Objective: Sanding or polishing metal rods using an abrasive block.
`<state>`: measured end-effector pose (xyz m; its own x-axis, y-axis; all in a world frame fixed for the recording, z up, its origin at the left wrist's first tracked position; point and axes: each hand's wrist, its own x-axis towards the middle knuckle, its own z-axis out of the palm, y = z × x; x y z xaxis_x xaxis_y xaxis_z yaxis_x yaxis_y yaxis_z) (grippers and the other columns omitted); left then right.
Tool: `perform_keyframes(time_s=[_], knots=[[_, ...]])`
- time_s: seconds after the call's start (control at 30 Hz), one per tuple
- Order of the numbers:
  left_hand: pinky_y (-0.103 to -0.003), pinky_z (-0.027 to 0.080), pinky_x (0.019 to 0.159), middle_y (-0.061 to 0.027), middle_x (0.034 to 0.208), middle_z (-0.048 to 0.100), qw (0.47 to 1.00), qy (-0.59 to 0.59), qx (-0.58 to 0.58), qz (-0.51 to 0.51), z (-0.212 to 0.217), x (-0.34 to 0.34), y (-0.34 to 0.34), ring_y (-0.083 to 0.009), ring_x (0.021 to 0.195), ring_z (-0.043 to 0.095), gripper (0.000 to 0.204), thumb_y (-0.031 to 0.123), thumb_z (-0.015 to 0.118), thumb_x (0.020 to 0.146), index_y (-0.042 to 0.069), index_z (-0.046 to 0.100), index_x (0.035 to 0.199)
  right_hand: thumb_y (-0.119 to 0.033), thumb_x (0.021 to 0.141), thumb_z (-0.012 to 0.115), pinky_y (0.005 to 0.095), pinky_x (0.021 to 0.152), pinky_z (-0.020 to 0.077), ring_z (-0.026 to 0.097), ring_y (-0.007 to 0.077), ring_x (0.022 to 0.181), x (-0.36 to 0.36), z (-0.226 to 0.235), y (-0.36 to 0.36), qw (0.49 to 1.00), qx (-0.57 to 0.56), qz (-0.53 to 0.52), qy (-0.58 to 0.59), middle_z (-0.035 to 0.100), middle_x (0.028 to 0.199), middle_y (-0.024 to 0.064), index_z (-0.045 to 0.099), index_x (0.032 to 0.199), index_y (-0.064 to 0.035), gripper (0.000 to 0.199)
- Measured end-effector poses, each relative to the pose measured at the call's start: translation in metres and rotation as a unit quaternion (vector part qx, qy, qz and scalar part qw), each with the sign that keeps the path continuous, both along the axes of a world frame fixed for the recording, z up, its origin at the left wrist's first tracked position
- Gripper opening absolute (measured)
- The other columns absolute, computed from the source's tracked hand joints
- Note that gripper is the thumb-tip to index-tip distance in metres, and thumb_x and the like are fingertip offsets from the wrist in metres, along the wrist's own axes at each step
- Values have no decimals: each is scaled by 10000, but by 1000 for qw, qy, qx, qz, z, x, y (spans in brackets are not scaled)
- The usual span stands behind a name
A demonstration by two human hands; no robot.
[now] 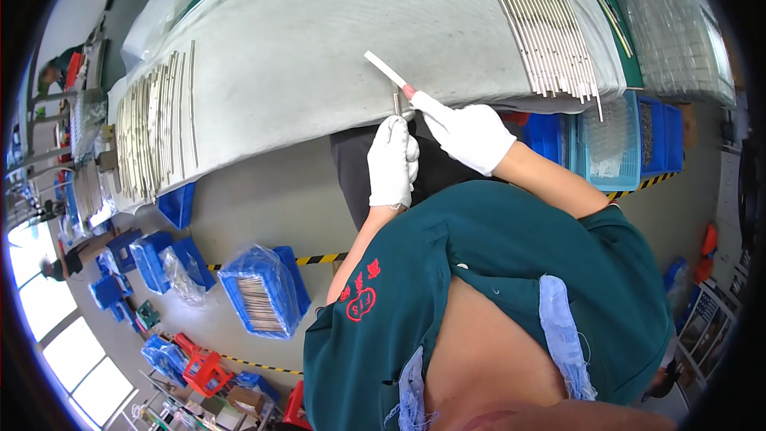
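Note:
My left hand (391, 164), in a white glove, is closed around a thin metal rod (396, 102) whose short end stands up above the fingers. The rest of that rod is hidden. My right hand (471, 132), also gloved with one fingertip bare, pinches a slim white stick (384, 69) that points up and to the left over the cloth. Both hands are close together at the near edge of the table, which a pale grey cloth (319, 48) covers.
A row of metal rods (550, 32) lies at the right of the cloth, another row of rods (152, 128) at the left. Clear plastic trays (666, 24) are stacked far right. Blue bins (662, 136) stand below right; a bagged blue crate of rods (259, 295) sits at lower left.

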<state>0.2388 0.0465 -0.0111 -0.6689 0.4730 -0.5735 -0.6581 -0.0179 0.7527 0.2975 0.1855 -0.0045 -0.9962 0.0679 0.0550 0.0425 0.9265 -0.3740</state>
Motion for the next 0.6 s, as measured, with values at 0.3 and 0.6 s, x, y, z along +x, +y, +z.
perform_keyframes(time_s=[0.3, 0.6], knots=[[-195, 197, 330, 36, 548, 384, 999, -8, 32, -24, 0, -5, -4, -35, 368, 260, 271, 247, 389, 956, 48, 549, 1047, -218, 914, 410, 295, 485, 454, 533, 174, 439, -6, 17, 8, 965, -233, -68, -94, 530, 524, 51, 295, 1383, -183, 484], [-246, 417, 606, -36, 628, 551, 915, 95, -111, -375, 54, -19, -13, -115, 616, 528, 253, 246, 462, 918, 27, 580, 963, -199, 888, 519, 182, 428, 362, 419, 29, 496, -4, 58, 7, 711, -670, -97, -191, 496, 677, -32, 380, 1353, -183, 486]])
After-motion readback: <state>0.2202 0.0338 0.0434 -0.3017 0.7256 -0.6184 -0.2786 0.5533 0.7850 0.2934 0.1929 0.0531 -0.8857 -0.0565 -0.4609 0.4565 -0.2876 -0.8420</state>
